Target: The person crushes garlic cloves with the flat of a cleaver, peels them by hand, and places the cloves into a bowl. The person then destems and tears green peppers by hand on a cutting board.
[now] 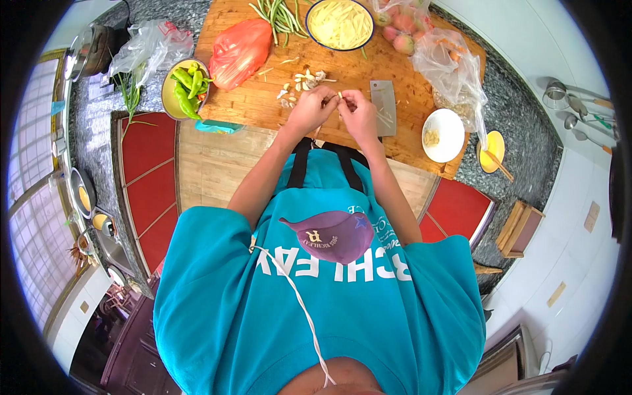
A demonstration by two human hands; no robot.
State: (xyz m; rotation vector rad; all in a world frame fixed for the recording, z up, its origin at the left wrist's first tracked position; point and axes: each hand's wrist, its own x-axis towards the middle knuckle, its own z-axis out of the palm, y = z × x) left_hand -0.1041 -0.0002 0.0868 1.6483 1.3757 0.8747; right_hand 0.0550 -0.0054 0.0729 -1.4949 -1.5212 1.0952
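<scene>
My left hand [312,112] and my right hand [359,117] meet over the near edge of the wooden cutting board [263,108]. Their fingertips pinch together on a small pale garlic clove [340,95], partly hidden by the fingers. Just beyond my left hand lies a little heap of garlic cloves [307,81], with bits of skin beside it. A cleaver [383,105] rests flat on the board, close to the right of my right hand. Farther right stands a white bowl [450,129] with some pale yellowish pieces in it.
Around the board are a red plastic bag [242,54], green beans [283,18], a bowl of pale shreds [340,25] and bagged fruit [403,43]. Left is a bowl of green peppers [189,84]. A yellow bowl [491,151] with chopsticks sits right, on the dark counter [526,131].
</scene>
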